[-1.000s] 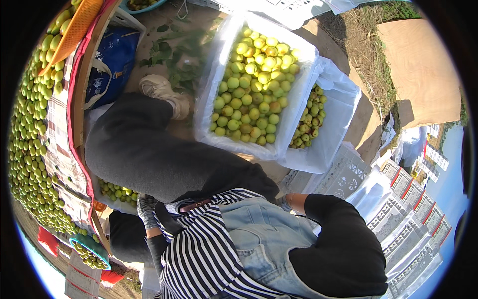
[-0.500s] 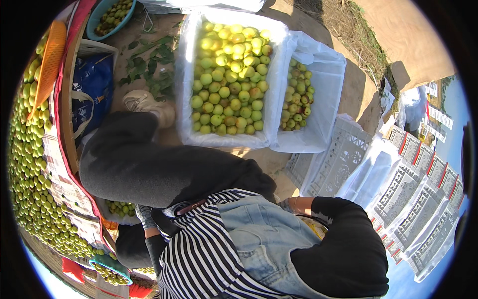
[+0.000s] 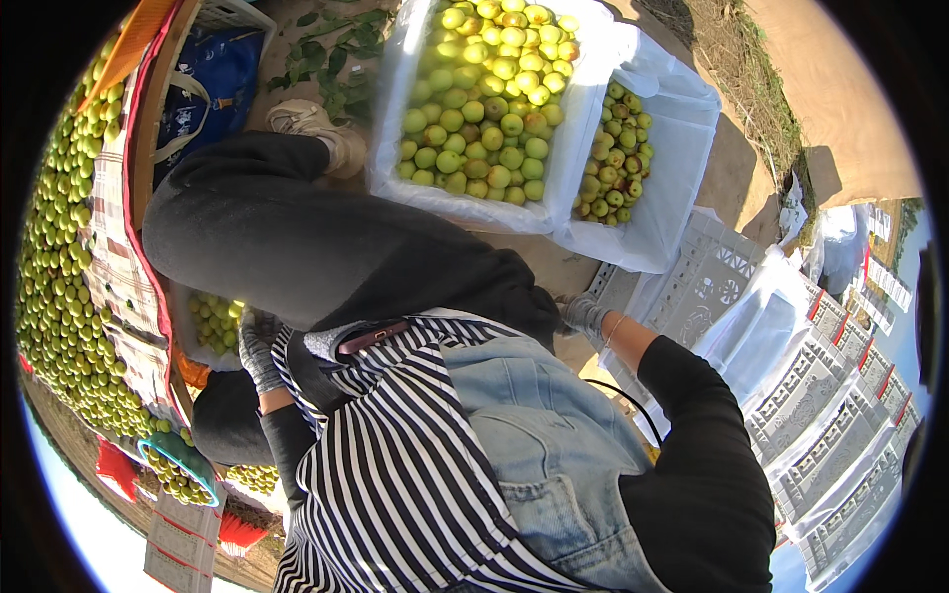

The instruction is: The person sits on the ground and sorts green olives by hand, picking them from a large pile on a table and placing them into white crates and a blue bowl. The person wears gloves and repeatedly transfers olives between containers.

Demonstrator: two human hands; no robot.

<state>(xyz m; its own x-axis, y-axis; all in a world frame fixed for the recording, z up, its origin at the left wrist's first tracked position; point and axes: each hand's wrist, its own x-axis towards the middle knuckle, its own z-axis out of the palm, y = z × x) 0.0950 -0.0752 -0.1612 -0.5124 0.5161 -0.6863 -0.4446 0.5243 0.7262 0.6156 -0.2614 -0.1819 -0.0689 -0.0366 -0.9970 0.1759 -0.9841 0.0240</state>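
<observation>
My left hand (image 3: 259, 358), in a grey glove, is beside a container of round green fruit (image 3: 214, 322), by my left thigh. Its fingers are partly hidden, and I cannot see anything held. My right hand (image 3: 585, 314), gloved too, hangs next to my right knee and thigh, near a grey plastic crate (image 3: 682, 277). Its fingers are small and partly covered, so their grip is unclear. Ahead of my legs stands a white-lined crate (image 3: 393, 148) full of yellow-green fruit (image 3: 474, 148), some with brownish patches. A second lined crate (image 3: 657, 212) beside it is partly filled.
At left, a table edge (image 3: 148, 247) borders a heap of green fruit (image 3: 64, 267) and an orange basket (image 3: 133, 44). A blue bag (image 3: 203, 84) sits in a crate beneath. Stacked grey crates (image 3: 820, 415) rise at right. Leaves (image 3: 331, 54) litter the ground; a teal basin (image 3: 178, 469) holds fruit.
The view has shifted, so the crates sit higher and further right. My right hand has come out from beside my waist toward my knee; more of my left glove shows by the fruit container.
</observation>
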